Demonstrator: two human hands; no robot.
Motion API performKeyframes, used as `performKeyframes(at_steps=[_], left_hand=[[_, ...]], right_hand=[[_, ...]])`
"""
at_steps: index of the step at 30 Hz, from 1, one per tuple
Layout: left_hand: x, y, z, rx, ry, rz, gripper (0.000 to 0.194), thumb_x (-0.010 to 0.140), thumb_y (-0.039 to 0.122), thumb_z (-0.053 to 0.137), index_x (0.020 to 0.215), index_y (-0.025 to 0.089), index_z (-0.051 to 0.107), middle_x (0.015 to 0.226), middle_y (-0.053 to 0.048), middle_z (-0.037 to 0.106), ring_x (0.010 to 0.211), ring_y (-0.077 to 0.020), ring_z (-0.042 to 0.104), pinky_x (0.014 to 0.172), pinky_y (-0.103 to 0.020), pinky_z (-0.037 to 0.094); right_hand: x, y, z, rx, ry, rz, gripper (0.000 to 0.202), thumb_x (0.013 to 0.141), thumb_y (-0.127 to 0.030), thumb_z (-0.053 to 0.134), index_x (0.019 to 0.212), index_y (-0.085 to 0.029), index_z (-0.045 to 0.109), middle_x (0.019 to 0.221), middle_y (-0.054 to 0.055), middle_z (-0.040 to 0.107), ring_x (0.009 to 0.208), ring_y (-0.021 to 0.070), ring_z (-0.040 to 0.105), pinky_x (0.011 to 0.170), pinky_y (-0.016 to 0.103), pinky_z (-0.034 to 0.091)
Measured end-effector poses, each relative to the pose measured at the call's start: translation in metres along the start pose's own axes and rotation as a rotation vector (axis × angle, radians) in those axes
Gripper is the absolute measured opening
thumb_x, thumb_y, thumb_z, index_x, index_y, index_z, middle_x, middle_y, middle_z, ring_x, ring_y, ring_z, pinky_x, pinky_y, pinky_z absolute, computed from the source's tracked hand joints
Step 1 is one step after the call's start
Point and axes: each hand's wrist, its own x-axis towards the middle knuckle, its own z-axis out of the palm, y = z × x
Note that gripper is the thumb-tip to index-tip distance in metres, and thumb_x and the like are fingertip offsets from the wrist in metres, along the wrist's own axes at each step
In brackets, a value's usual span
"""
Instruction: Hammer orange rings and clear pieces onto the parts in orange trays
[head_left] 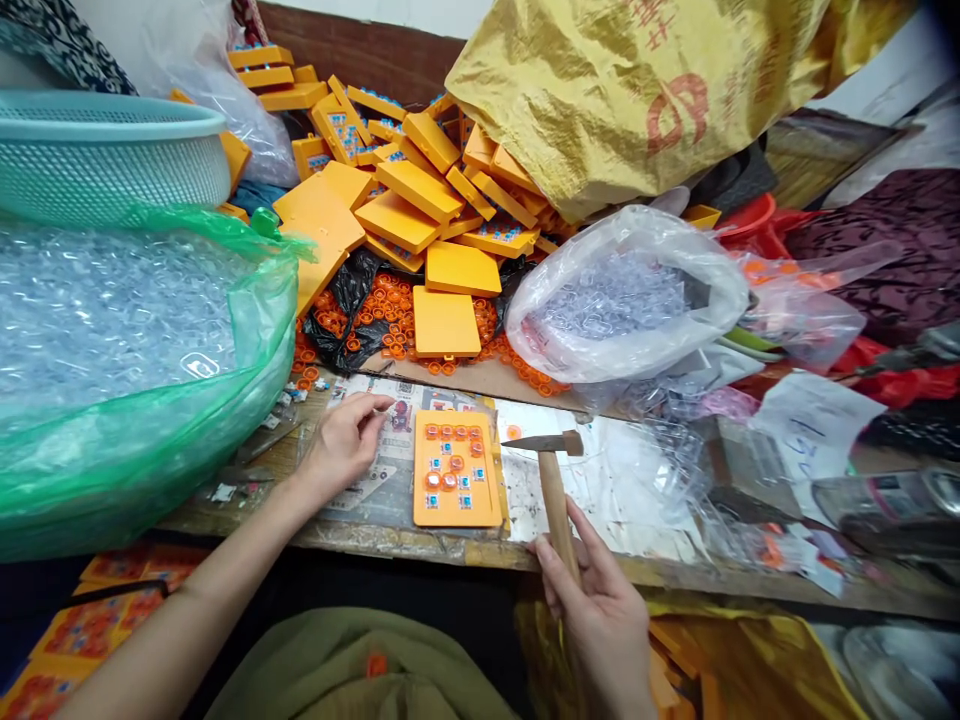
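Observation:
My right hand grips the wooden handle of a hammer, its narrow metal head raised at the bench's front edge. Left of the hammer lies an orange plastic panel with a grid of small switch-like parts. Round clear-orange caps sit on its top row and some middle spots; several blue-centred parts on it are uncapped. Left of the panel, my left hand is held over the worktop, thumb and index finger a little apart, with nothing visible between them. Its other fingers are partly hidden.
Orange panels are heaped at the back, above loose orange rings. A green bag of clear plastic pieces stands left, below a blue basket. A white bag of clear pieces and a glass jar are right.

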Motion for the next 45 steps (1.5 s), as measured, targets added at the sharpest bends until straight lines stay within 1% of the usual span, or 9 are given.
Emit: performKeyframes(at_steps=[2, 6, 11, 20, 26, 31, 36, 41, 45], left_hand=[[-0.02, 0.022, -0.009, -0.157, -0.104, -0.048, 0.025, 0.082, 0.029, 0.055, 0.097, 0.016, 0.069, 0.092, -0.008, 0.073, 0.079, -0.019, 0.066, 0.077, -0.031, 0.053], [-0.069, 0.048, -0.021, -0.349, -0.789, -0.151, 0.026, 0.087, 0.033, 0.051, 0.103, 0.023, 0.069, 0.095, -0.003, 0.074, 0.084, -0.018, 0.067, 0.079, -0.027, 0.053], [-0.13, 0.021, 0.015, -0.155, -1.019, -0.161, 0.027, 0.083, 0.023, 0.049, 0.101, 0.022, 0.069, 0.101, -0.007, 0.069, 0.096, -0.0216, 0.063, 0.085, -0.03, 0.048], [-0.15, -0.022, 0.057, -0.579, -1.019, -0.587, 0.022, 0.073, 0.028, 0.058, 0.087, 0.016, 0.07, 0.084, -0.004, 0.073, 0.076, -0.0189, 0.065, 0.07, -0.027, 0.047], [-0.137, -0.032, 0.053, -0.821, -0.95, -0.858, 0.057, 0.06, 0.049, 0.074, 0.103, 0.013, 0.062, 0.083, -0.006, 0.07, 0.073, -0.0169, 0.063, 0.075, -0.031, 0.047], [-0.137, 0.005, 0.025, -0.676, -0.783, -0.494, 0.026, 0.075, 0.039, 0.065, 0.082, 0.016, 0.072, 0.089, -0.007, 0.071, 0.079, -0.0166, 0.064, 0.075, -0.027, 0.049], [-0.147, 0.012, 0.042, -0.348, -1.021, -0.11, 0.03, 0.078, 0.012, 0.051, 0.095, 0.02, 0.075, 0.096, -0.005, 0.074, 0.089, -0.0174, 0.066, 0.081, -0.024, 0.049], [-0.154, -0.018, 0.081, -0.144, -1.18, -0.096, 0.031, 0.06, 0.003, 0.058, 0.081, 0.017, 0.076, 0.077, -0.004, 0.075, 0.071, -0.0184, 0.067, 0.066, -0.023, 0.05], [-0.151, -0.007, 0.069, -0.152, -1.131, -0.136, 0.032, 0.063, 0.005, 0.057, 0.086, 0.017, 0.075, 0.075, -0.003, 0.074, 0.066, -0.0157, 0.065, 0.06, -0.02, 0.049]], right_hand=[[-0.001, -0.002, 0.001, 0.023, -0.006, 0.009, 0.074, 0.064, -0.045, 0.078, 0.131, -0.021, 0.056, 0.08, 0.003, 0.07, 0.046, 0.0084, 0.045, 0.04, 0.022, 0.039], [-0.004, -0.006, 0.004, 0.099, 0.001, 0.047, 0.076, 0.066, -0.042, 0.078, 0.134, -0.022, 0.052, 0.086, 0.003, 0.068, 0.046, 0.0053, 0.04, 0.039, 0.02, 0.036], [-0.004, -0.006, 0.002, 0.124, -0.029, 0.057, 0.082, 0.063, -0.042, 0.08, 0.136, -0.021, 0.049, 0.083, 0.003, 0.068, 0.045, 0.0058, 0.042, 0.04, 0.021, 0.038], [-0.002, -0.003, 0.001, 0.14, -0.043, -0.005, 0.077, 0.067, -0.041, 0.078, 0.135, -0.019, 0.05, 0.074, 0.001, 0.065, 0.042, 0.005, 0.041, 0.037, 0.019, 0.037], [-0.002, 0.001, -0.002, 0.141, -0.069, -0.035, 0.075, 0.07, -0.037, 0.077, 0.137, -0.018, 0.047, 0.068, -0.001, 0.063, 0.044, 0.0053, 0.041, 0.039, 0.019, 0.037], [-0.003, -0.001, -0.001, 0.143, -0.078, -0.038, 0.074, 0.071, -0.037, 0.077, 0.137, -0.019, 0.047, 0.064, -0.003, 0.06, 0.044, 0.0057, 0.041, 0.04, 0.019, 0.037], [-0.001, 0.002, 0.0, 0.143, -0.057, -0.03, 0.078, 0.069, -0.038, 0.078, 0.137, -0.019, 0.047, 0.061, -0.003, 0.059, 0.043, 0.0055, 0.04, 0.038, 0.018, 0.036], [-0.001, 0.003, 0.001, 0.166, -0.044, -0.008, 0.08, 0.067, -0.041, 0.079, 0.137, -0.02, 0.047, 0.072, 0.0, 0.065, 0.043, 0.0054, 0.042, 0.037, 0.018, 0.036], [-0.001, 0.004, 0.0, 0.173, -0.034, 0.004, 0.078, 0.066, -0.042, 0.079, 0.135, -0.02, 0.049, 0.075, 0.001, 0.066, 0.043, 0.005, 0.043, 0.037, 0.018, 0.036]])
